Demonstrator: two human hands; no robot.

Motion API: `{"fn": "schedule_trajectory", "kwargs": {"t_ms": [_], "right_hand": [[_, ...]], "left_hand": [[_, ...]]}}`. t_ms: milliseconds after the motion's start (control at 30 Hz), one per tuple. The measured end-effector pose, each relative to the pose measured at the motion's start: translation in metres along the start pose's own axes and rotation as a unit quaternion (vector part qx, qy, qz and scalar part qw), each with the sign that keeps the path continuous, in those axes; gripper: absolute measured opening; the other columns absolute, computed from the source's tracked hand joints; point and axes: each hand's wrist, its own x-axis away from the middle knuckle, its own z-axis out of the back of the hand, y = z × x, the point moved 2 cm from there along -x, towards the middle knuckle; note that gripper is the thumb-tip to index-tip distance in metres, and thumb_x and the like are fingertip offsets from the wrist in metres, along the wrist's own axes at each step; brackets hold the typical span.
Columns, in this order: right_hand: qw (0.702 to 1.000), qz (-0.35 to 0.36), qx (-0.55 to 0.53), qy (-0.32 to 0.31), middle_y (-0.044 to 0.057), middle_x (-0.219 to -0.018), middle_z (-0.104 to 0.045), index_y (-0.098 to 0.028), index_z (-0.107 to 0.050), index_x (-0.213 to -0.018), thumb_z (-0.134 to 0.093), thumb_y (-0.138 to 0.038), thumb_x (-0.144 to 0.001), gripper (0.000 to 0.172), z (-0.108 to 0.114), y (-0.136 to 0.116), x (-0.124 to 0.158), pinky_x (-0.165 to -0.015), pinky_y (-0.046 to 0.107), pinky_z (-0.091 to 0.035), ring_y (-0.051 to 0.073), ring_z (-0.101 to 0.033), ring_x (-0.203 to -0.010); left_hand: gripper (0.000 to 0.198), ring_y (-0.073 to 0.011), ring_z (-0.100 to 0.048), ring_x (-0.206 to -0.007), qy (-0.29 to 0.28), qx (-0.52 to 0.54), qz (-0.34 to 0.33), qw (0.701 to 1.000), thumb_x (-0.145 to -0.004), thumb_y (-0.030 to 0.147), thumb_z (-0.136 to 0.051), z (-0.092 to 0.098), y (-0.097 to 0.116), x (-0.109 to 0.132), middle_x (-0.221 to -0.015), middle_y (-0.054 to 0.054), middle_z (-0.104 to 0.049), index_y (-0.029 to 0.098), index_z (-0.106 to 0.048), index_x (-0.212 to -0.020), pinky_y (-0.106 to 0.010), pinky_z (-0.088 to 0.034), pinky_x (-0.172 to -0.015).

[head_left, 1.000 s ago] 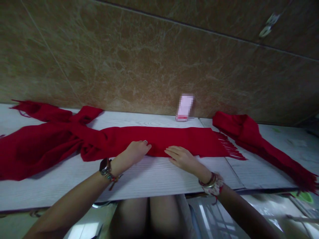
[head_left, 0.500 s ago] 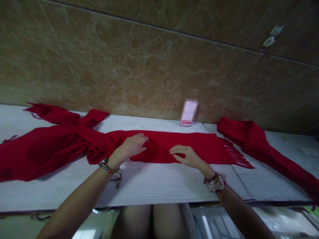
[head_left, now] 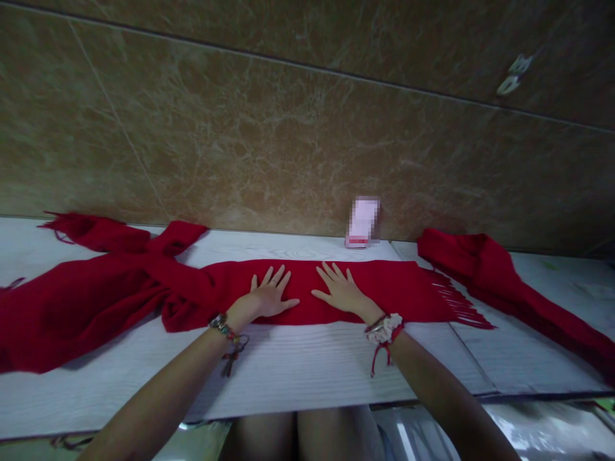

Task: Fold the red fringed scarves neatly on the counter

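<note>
Left hand [head_left: 269, 296] and right hand [head_left: 340, 291] lie open, palms flat, fingers spread, side by side on the scarf [head_left: 408, 291], which stretches across mid-frame on the table [head_left: 298, 368]. Smoothing it probably works best with even pressure, stroking outward toward the bunched left part.

Dim, soft indoor light leaves the marble wall [head_left: 288, 128] murky and casts faint shadows on the bench [head_left: 298, 365], with wide-angle bending and blur toward the edges.
</note>
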Motion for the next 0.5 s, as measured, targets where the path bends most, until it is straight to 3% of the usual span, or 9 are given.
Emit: {"fn": "schedule_trajectory", "kwargs": {"t_ms": [167, 233, 300, 400, 500], "right_hand": [[0.996, -0.09, 0.013, 0.017, 0.017, -0.144, -0.017, -0.007, -0.025, -0.137, -0.029, -0.061, -0.081, 0.077, 0.001, 0.054, 0.014, -0.105, 0.049, -0.015, 0.03, -0.011, -0.132], [0.995, -0.091, 0.016, 0.046, 0.02, -0.142, -0.022, -0.005, -0.028, -0.135, -0.029, -0.058, -0.083, 0.075, 0.0, 0.067, 0.019, -0.105, 0.047, -0.017, 0.029, -0.014, -0.132], [0.995, -0.058, 0.011, 0.075, 0.02, -0.14, -0.026, -0.006, -0.03, -0.134, -0.028, -0.054, -0.085, 0.069, -0.001, 0.069, 0.022, -0.104, 0.047, -0.019, 0.027, -0.017, -0.132], [0.995, -0.006, 0.006, 0.097, 0.017, -0.14, -0.028, -0.008, -0.031, -0.134, -0.029, -0.051, -0.086, 0.064, -0.001, 0.056, 0.024, -0.104, 0.048, -0.02, 0.026, -0.019, -0.131], [0.996, 0.01, 0.019, 0.091, 0.016, -0.14, -0.028, -0.008, -0.031, -0.134, -0.03, -0.052, -0.086, 0.065, -0.002, 0.047, 0.029, -0.104, 0.05, -0.02, 0.026, -0.021, -0.131]], "left_hand": [[0.085, -0.0327, 0.001, -0.132, -0.006, 0.0, -0.002, 1.0, -0.075, 0.064, -0.035, 0.002, -0.005, -0.002, -0.145, -0.01, 0.001, 0.017, -0.008, -0.14, -0.06, -0.013, -0.099], [0.083, -0.0348, -0.002, -0.132, -0.006, -0.003, 0.001, 1.0, -0.076, 0.062, -0.039, 0.006, -0.001, -0.005, -0.146, -0.012, -0.003, 0.018, -0.011, -0.14, -0.06, -0.016, -0.098], [0.075, -0.0374, -0.006, -0.131, 0.026, -0.005, 0.002, 1.0, -0.079, 0.059, -0.037, 0.011, 0.01, -0.01, -0.145, -0.015, -0.008, 0.018, -0.017, -0.139, -0.06, -0.019, -0.097], [0.06, -0.0365, -0.009, -0.131, 0.13, -0.009, -0.036, 0.991, -0.087, 0.05, -0.029, 0.018, 0.035, -0.022, -0.145, -0.015, -0.013, 0.018, -0.024, -0.138, -0.058, -0.022, -0.097], [0.053, -0.0351, -0.01, -0.131, 0.182, -0.012, -0.073, 0.981, -0.09, 0.045, -0.027, 0.012, 0.054, -0.034, -0.145, -0.012, -0.016, 0.02, -0.028, -0.136, -0.057, -0.022, -0.097]]}}
